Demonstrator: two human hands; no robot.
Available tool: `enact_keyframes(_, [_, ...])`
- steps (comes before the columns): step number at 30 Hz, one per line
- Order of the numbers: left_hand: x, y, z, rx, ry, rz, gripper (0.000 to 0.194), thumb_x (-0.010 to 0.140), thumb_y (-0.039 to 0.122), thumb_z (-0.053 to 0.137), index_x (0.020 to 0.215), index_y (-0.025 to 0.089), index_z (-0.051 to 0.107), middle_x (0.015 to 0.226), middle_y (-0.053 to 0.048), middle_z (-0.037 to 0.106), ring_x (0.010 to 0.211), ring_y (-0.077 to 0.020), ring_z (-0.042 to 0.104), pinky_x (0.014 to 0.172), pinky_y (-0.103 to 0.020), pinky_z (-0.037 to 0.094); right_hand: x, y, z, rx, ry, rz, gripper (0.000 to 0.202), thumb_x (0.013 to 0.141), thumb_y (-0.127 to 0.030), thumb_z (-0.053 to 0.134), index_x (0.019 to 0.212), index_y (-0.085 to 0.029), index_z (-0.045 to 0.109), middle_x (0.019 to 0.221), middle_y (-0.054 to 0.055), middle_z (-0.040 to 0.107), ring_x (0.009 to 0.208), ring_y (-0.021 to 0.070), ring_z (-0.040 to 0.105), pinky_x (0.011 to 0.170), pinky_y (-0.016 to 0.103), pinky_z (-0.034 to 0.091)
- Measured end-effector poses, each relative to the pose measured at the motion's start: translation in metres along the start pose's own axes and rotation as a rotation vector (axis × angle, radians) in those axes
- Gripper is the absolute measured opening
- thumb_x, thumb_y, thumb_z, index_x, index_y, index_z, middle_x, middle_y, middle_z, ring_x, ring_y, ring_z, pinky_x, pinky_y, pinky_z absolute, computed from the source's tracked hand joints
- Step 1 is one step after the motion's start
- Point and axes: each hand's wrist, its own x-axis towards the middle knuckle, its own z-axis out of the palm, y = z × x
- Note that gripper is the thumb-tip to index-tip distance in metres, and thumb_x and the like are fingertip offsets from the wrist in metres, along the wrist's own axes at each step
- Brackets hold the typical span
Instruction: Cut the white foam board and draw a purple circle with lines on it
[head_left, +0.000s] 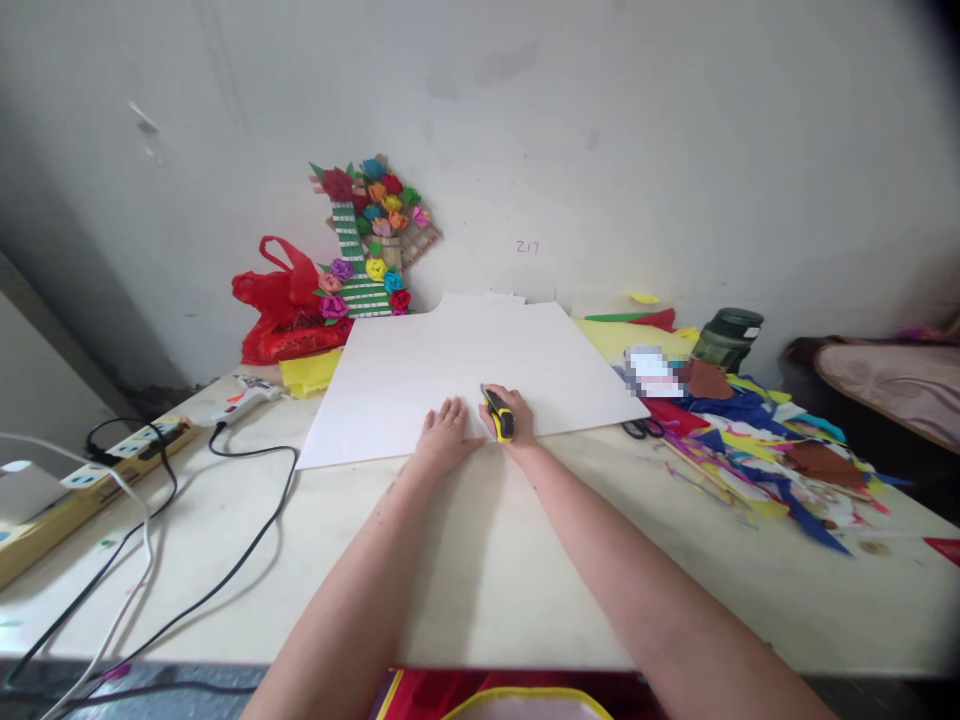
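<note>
A large white board (487,350) lies flat on the table, its near edge facing me. My left hand (445,437) rests on that near edge, palm down with the fingers stretched out. Just to its right, my right hand (519,412) is closed around a yellow and black utility knife (501,418). The knife's tip points away from me, over the board. Whether the blade touches the board I cannot tell.
Power strips (112,470), a glue gun (244,400) and cables are on the left. Behind stand a red plastic bag (281,305) and a paper-flower craft (364,270). Right are scissors (643,429), paper scraps (780,450), a phone (654,372) and a dark green bottle (727,338).
</note>
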Motion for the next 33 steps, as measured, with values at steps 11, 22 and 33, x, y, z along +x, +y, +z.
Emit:
enact_keyframes(11, [0.002, -0.003, 0.005, -0.001, 0.026, 0.003, 0.069, 0.083, 0.054, 0.03, 0.137, 0.013, 0.021, 0.147, -0.011, 0.01, 0.134, -0.0216, 0.005, 0.106, -0.042, 0.01, -0.005, -0.001, -0.003, 0.026, 0.007, -0.005, 0.037, 0.068, -0.031, 0.056, 0.104, -0.026, 0.06, 0.085, 0.005, 0.061, 0.075, 0.0161, 0.056, 0.069, 0.025, 0.044])
enact_keyframes(22, [0.003, -0.002, 0.005, 0.007, 0.068, 0.0, 0.069, 0.082, 0.052, 0.033, 0.137, 0.013, 0.022, 0.147, -0.01, 0.012, 0.134, -0.0214, 0.006, 0.107, -0.041, 0.01, -0.005, 0.0, -0.003, 0.056, 0.021, -0.05, 0.036, 0.07, -0.03, 0.054, 0.105, -0.023, 0.059, 0.09, 0.004, 0.064, 0.082, 0.0174, 0.056, 0.076, 0.027, 0.046])
enact_keyframes(33, [0.011, -0.005, 0.011, 0.02, 0.126, -0.012, 0.065, 0.083, 0.055, 0.027, 0.137, 0.02, 0.024, 0.147, -0.006, 0.015, 0.134, -0.0224, 0.007, 0.107, -0.046, 0.01, 0.001, 0.004, 0.001, 0.076, 0.021, -0.05, 0.039, 0.069, -0.03, 0.055, 0.107, -0.022, 0.059, 0.087, 0.005, 0.063, 0.078, 0.0169, 0.056, 0.076, 0.028, 0.046])
